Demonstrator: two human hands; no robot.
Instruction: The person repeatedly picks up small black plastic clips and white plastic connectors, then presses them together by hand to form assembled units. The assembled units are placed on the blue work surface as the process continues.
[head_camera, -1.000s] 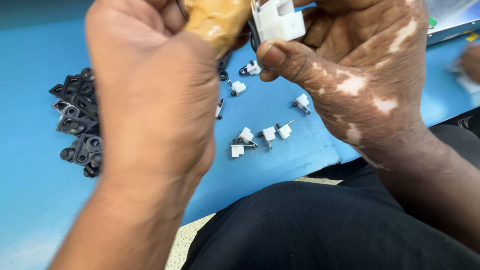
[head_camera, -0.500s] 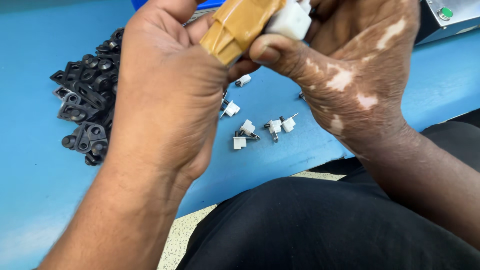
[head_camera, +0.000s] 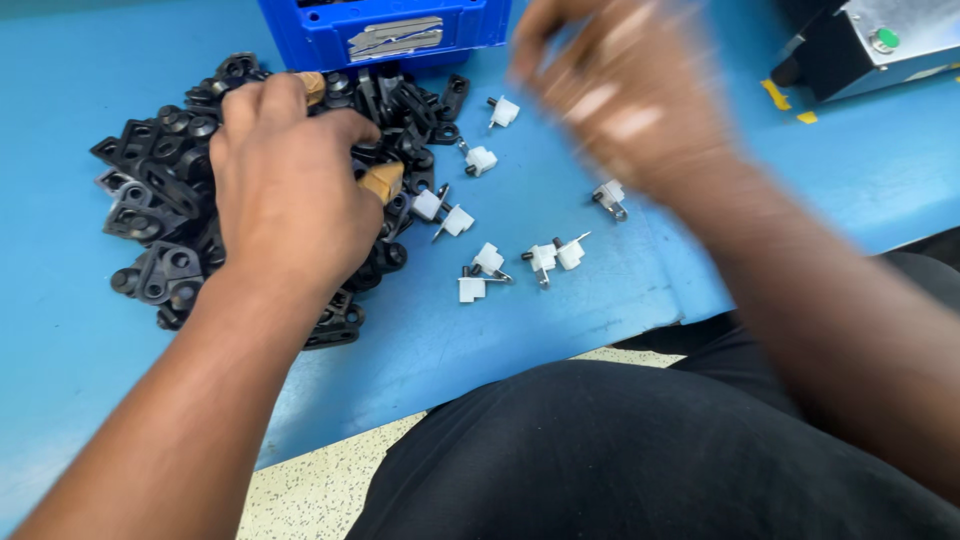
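1. Wooden tool handle gripped in left hand, fingers curled shut around it; tan ends visible at the knuckles near the top and below the thumb side. Sits directly over the heap of black parts, at the left half of the bench.
2. Left hand palm down, resting on or just above heap of black plastic brackets; fingertips among the pieces nearest the crate. Cannot tell whether a bracket is also pinched under the fingers.
3. Right hand raised above the bench, heavily motion-blurred; fingers bent and bunched downward. Grip state not readable: cannot tell whether anything is held.
4. Small white plastic clips with metal pins scattered loose on the surface between the two hands; one cluster near the bench front edge, single ones close to the heap's right side, two more up toward the crate, one just beneath the right wrist.
5. Blue plastic crate at the far edge, touching the top of the black heap; label plate on its front wall.
6. Blue bench top under everything.
7. Grey metal box with green button at far right, well apart from the heap.
8. Dark trousers at the near edge; speckled floor beside them.
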